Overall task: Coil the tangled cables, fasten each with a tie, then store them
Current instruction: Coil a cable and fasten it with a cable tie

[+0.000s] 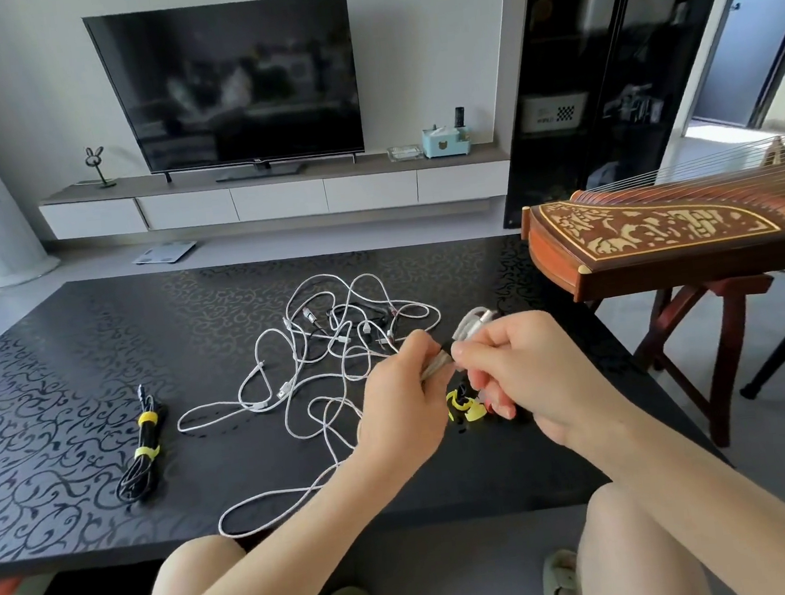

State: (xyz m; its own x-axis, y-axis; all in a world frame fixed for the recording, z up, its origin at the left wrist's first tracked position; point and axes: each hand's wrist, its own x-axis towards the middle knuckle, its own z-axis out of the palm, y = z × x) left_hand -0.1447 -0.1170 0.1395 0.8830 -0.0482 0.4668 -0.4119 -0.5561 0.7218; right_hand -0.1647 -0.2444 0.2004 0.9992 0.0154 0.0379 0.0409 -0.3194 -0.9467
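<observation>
A tangle of white and black cables sprawls across the middle of the black patterned table. Above the table's right part, my left hand and my right hand both grip a small folded bundle of white cable, with loops sticking up between them. Yellow ties lie on the table just under my hands, partly hidden. At the left lies a coiled black cable bound with two yellow ties.
A wooden zither on a stand overhangs the table's right corner. Beyond the table stand a TV, a low white cabinet and a black glass cabinet. My knees and slippers are below the near edge.
</observation>
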